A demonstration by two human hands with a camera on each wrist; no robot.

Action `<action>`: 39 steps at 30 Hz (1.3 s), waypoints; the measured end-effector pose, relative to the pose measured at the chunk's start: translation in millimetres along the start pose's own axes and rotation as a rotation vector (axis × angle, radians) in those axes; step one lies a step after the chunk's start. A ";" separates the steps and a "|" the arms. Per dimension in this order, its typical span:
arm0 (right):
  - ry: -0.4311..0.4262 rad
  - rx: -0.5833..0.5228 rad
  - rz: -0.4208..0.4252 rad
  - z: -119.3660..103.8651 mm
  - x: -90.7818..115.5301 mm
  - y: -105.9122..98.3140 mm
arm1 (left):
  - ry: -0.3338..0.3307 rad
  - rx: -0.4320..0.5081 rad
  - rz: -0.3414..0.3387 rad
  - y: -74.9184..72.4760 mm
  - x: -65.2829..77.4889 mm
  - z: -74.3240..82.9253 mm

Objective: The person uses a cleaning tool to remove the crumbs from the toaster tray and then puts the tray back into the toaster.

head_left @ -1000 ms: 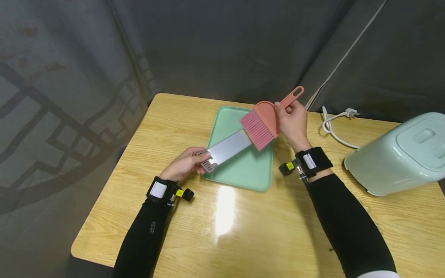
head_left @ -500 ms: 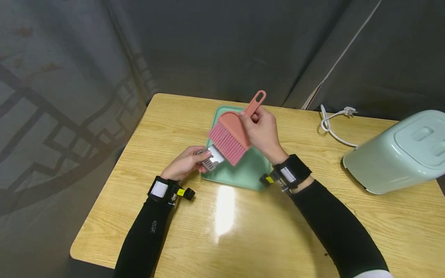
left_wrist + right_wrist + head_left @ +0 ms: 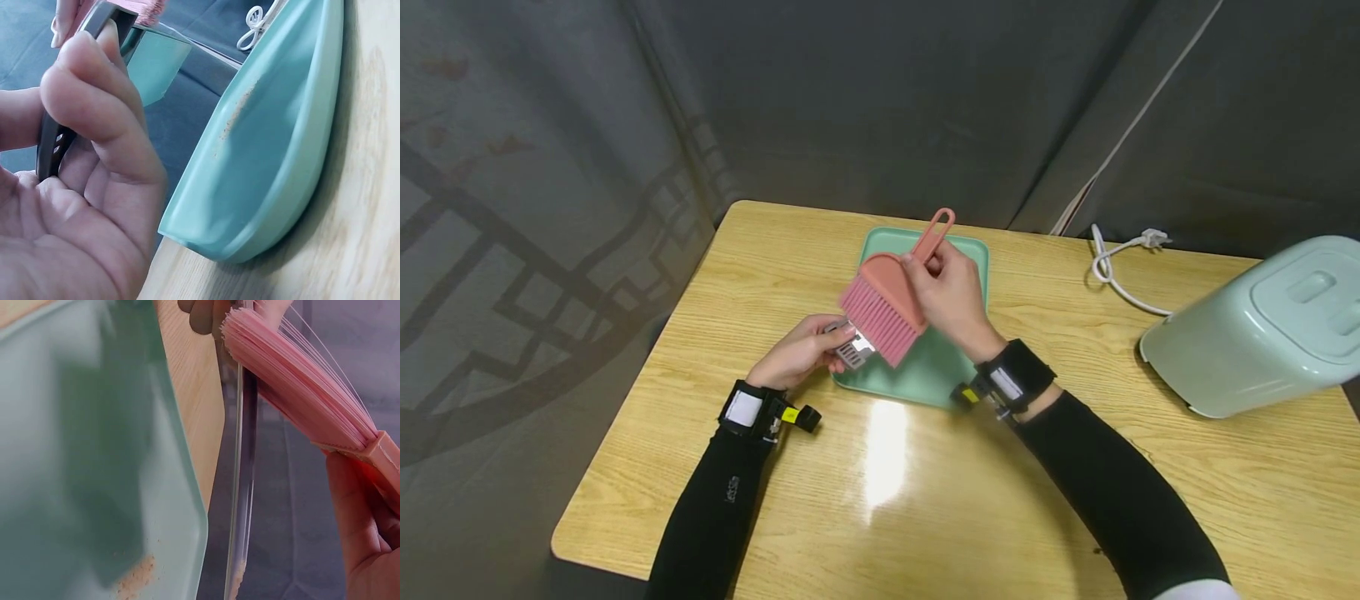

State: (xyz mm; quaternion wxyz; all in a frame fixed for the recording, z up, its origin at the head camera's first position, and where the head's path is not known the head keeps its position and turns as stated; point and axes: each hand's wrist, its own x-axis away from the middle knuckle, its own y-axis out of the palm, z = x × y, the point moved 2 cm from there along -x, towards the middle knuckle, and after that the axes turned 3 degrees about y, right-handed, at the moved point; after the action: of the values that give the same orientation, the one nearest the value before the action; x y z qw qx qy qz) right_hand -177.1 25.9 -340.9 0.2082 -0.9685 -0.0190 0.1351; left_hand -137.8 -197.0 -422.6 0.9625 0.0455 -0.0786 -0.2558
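My left hand [image 3: 801, 354] pinches the slotted end of a flat metal crumb tray [image 3: 855, 350], thumb on top. My right hand [image 3: 955, 298] grips a pink hand brush [image 3: 891, 287] by the base of its looped handle. Its bristles [image 3: 294, 375] lie across the metal close to my left fingers, hiding most of the crumb tray in the head view. Edge-on in the right wrist view, the crumb tray [image 3: 245, 462] has light brown crumbs on its far end. Below it lies a mint green tray [image 3: 917, 383], with crumbs [image 3: 134, 578] scattered on its surface.
A mint green toaster-like appliance [image 3: 1255, 333] with a lidded top stands at the right of the wooden table [image 3: 805, 500]. Its white cord and plug [image 3: 1150, 240] lie near the back edge. A dark curtain [image 3: 865, 108] hangs behind the table.
My right hand has moved the brush left and toward me along the crumb tray, from its far end to near my left fingers. The left hand has stayed in place.
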 end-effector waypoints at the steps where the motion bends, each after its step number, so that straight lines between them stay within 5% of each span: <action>1: 0.001 0.002 0.000 0.9 -0.7 -0.8 | 0.000 0.000 0.000 0.0 0.4 0.4; 39: 0.119 0.049 0.191 55.0 -33.8 -65.8 | -0.045 0.019 0.009 0.9 4.9 3.7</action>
State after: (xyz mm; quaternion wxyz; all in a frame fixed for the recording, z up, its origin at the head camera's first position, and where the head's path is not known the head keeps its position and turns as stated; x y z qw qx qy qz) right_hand -223.2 104.7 -353.7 0.2185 -0.9669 0.0892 0.0970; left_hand -133.9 -198.8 -418.3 0.9612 0.0484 -0.1030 -0.2515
